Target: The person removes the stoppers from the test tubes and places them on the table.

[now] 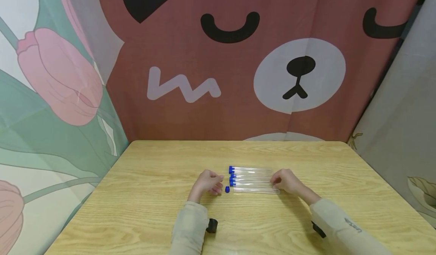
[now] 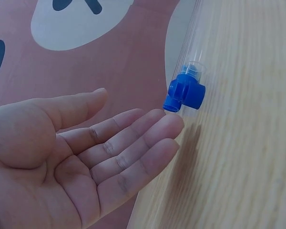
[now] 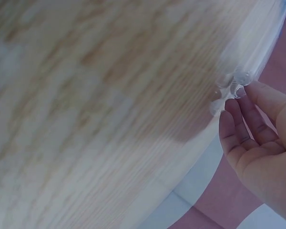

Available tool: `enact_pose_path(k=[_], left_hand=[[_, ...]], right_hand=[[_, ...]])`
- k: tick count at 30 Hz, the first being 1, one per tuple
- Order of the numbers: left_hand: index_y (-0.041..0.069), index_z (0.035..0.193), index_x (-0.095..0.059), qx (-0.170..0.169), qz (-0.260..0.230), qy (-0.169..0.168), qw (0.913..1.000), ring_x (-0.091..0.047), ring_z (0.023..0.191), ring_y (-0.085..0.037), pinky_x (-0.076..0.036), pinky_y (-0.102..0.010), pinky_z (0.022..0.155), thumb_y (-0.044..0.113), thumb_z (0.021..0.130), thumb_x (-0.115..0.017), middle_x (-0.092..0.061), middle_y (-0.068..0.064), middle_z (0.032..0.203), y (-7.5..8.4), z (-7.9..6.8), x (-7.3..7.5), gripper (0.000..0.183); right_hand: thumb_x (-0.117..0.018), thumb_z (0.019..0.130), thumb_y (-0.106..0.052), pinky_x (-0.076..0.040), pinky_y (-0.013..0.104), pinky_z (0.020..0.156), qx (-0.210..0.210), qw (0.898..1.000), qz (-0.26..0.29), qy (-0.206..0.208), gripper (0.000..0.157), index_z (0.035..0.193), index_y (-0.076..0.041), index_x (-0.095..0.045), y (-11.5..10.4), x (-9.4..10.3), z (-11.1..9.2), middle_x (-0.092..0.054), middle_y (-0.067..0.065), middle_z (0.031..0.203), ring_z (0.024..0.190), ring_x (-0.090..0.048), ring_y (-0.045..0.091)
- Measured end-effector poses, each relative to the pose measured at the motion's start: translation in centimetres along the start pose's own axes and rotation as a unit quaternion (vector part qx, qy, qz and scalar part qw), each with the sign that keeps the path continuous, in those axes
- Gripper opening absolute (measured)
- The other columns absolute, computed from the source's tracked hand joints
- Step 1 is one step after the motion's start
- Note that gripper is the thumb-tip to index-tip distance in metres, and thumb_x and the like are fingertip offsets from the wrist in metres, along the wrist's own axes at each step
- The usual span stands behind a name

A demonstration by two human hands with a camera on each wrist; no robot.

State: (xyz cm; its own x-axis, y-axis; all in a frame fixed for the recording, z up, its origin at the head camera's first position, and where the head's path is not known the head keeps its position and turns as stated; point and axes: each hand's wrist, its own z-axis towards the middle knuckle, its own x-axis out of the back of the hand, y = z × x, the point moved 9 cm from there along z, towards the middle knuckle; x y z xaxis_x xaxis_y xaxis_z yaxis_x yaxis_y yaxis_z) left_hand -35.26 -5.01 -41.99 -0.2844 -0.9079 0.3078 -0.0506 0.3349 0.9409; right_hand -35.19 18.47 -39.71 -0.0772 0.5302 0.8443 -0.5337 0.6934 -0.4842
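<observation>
Several clear plastic test tubes (image 1: 253,170) with blue caps (image 1: 231,169) lie side by side on the wooden table, caps towards the left. Nearest me is a clear tube (image 1: 255,190) with no cap on its left end. Just left of it sits a loose blue cap (image 1: 227,189). My left hand (image 1: 207,183) is held beside that cap, palm showing and fingers extended in the left wrist view, with nothing in it. At the tubes' right ends, my right hand (image 1: 287,181) pinches a tube's rounded end (image 3: 237,89) between thumb and fingers.
The light wooden table (image 1: 153,217) reaches back to a curtain (image 1: 238,114) printed with a bear face. A floral curtain (image 1: 61,96) hangs on the left and a grey one (image 1: 391,114) on the right. Dark devices (image 1: 212,226) are worn on the wrists.
</observation>
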Motion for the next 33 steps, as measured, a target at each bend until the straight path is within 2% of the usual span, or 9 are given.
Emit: enact_pose_path(k=[1,11,19,26,33], left_hand=[[-0.012,0.096,-0.059,0.008,0.003,0.004,1.0,-0.063,0.058,-0.022,-0.053,-0.031,0.055,0.016,0.09,-0.054,-0.063,-0.015,0.073,-0.03,-0.11,0.01,0.029],[-0.012,0.099,-0.058,0.004,0.012,0.006,0.9999,-0.062,0.058,-0.02,-0.053,-0.031,0.055,0.015,0.092,-0.051,-0.063,-0.016,0.075,0.08,-0.12,0.02,0.03],[-0.012,0.097,-0.059,0.006,0.011,0.004,0.9999,-0.062,0.057,-0.019,-0.053,-0.031,0.055,0.015,0.092,-0.051,-0.063,-0.015,0.075,-0.02,-0.04,0.02,0.029],[-0.012,0.098,-0.059,0.011,0.01,0.004,0.9999,-0.062,0.057,-0.019,-0.053,-0.031,0.055,0.016,0.092,-0.051,-0.063,-0.015,0.075,-0.08,-0.14,0.01,0.029],[-0.012,0.101,-0.059,0.016,0.007,0.002,0.9999,-0.062,0.057,-0.02,-0.053,-0.031,0.055,0.016,0.092,-0.051,-0.063,-0.016,0.076,-0.12,-0.17,0.08,0.03]], right_hand=[[-0.073,0.066,0.006,-0.047,0.023,0.057,0.003,1.0,0.001,-0.002,0.01,0.073,0.0,-0.068,-0.02,-0.04,0.0,-0.065,0.005,0.073,0.066,-0.056,0.011],[-0.074,0.066,0.003,-0.047,0.021,0.056,0.023,0.999,-0.007,-0.023,0.014,0.079,0.002,-0.068,-0.15,-0.57,0.03,-0.065,0.006,0.075,0.066,-0.055,0.01],[-0.07,0.069,0.006,-0.048,0.021,0.056,0.029,0.999,-0.011,-0.018,0.009,0.077,0.002,-0.068,-0.36,-0.63,-0.06,-0.065,0.009,0.076,0.067,-0.058,0.015],[-0.07,0.072,0.003,-0.049,0.025,0.059,0.045,0.999,0.011,-0.006,0.006,0.078,0.004,-0.067,-0.53,-0.26,-0.28,-0.065,0.009,0.075,0.067,-0.058,0.016],[-0.067,0.075,0.002,-0.049,0.024,0.057,0.022,0.999,0.042,-0.001,0.006,0.08,0.005,-0.067,-0.11,0.14,-0.57,-0.065,0.009,0.075,0.066,-0.058,0.012]])
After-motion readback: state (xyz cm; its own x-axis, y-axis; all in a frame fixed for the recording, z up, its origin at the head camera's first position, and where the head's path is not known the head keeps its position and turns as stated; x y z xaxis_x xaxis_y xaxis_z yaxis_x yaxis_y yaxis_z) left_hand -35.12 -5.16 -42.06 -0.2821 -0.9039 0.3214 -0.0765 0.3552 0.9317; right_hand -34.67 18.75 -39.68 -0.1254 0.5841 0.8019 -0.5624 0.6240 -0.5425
